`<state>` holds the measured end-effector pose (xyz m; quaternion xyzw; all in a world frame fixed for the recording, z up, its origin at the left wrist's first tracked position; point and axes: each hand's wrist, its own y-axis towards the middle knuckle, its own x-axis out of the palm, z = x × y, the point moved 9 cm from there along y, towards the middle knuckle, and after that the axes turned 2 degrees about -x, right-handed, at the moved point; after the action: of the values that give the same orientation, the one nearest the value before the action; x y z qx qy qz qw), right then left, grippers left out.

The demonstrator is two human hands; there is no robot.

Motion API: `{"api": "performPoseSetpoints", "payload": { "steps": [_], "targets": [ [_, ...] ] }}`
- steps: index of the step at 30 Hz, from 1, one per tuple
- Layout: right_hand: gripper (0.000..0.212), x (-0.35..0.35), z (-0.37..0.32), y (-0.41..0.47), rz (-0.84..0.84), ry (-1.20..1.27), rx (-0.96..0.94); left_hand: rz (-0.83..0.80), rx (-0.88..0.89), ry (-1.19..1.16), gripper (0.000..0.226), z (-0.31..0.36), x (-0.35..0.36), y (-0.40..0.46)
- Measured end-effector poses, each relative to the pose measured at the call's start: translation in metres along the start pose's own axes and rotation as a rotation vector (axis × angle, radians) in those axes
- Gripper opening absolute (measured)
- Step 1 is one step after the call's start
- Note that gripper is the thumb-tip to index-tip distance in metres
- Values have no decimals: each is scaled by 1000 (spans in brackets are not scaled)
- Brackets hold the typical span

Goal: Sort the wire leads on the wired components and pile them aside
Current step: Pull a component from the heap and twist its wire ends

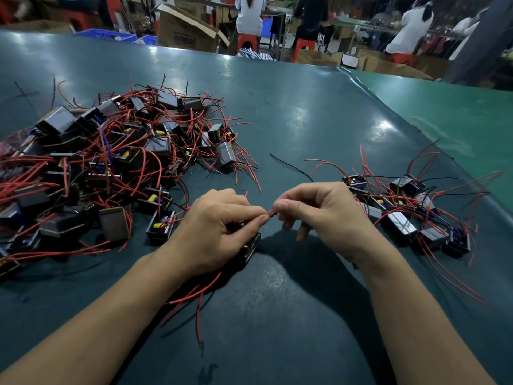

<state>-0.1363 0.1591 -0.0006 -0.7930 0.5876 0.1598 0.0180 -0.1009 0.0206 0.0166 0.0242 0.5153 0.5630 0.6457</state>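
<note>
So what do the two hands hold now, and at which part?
The left hand holds a black wired component under its palm and pinches its red lead near the tip. The right hand pinches the same lead end.

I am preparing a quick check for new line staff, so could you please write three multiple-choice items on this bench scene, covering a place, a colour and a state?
1. Where does the larger pile lie?
A. the person's left
B. the person's right
C. beyond the table

2. What colour is the lead pinched between both hands?
A. blue
B. red
C. white

3. The left hand is:
A. flat on the table
B. hanging idle
C. gripping a component

Answers: 1 A, the smaller pile lies right; 2 B, red shows by the right hand; 3 C, the black case shows under its fingers.
</note>
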Motion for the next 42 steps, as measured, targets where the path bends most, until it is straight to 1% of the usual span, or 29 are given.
{"api": "performPoseSetpoints", "payload": {
  "steps": [2, 5, 8, 9, 10, 11, 15, 16, 17, 19, 21, 23, 26, 29, 33, 36, 38, 42],
  "targets": [
    [11, 3, 2, -1, -20, 2, 50, -1, 16, 37, 13, 2, -1, 0],
    [21, 9, 7, -3, -33, 16, 147, 2, 45, 105, 13, 6, -3, 0],
    [29, 17, 28, -8, 56, 245, 387, 0, 83, 150, 21, 10, -3, 0],
    [29, 19, 31, -9, 102, 292, 432, -3, 93, 165, 24, 11, -2, 0],
    [29, 19, 31, -9, 151, 283, 416, -3, 96, 177, 25, 12, -2, 0],
    [29, 15, 27, -8, 199, 212, 348, 3, 93, 186, 24, 11, -2, -1],
    [26, 4, -10, -5, 321, -312, -52, 48, 59, 185, 16, 7, -7, -1],
    [24, 5, -18, -6, 332, -388, -130, 58, 53, 180, 16, 6, -9, -1],
    [20, 6, -24, -7, 331, -405, -186, 71, 47, 171, 16, 4, -10, -1],
    [13, 8, -27, -7, 279, -255, -204, 111, 18, 124, 17, 0, -14, -1],
    [14, 6, -26, -6, 248, -119, -176, 143, -25, 54, 15, -5, -17, -1],
    [13, 1, -25, -7, 258, -101, -151, 137, -40, 39, 13, -6, -16, -1],
    [8, 3, -17, -5, 220, -17, -72, 116, -20, 96, 12, -2, -12, -2],
    [11, 5, -11, -4, 197, 24, -17, 144, -40, 87, 11, -5, -14, -2],
    [13, 8, 0, -3, 195, 206, 108, 185, -129, 5, 12, -11, -15, -3],
    [12, 15, 9, -3, 181, 339, 194, 192, -167, -12, 12, -13, -15, -4],
    [11, 18, 12, -4, 179, 367, 219, 190, -173, -1, 12, -14, -15, -4],
    [13, 15, 13, -5, 192, 277, 214, 216, -218, -40, 14, -19, -17, -5]
  ]
}}
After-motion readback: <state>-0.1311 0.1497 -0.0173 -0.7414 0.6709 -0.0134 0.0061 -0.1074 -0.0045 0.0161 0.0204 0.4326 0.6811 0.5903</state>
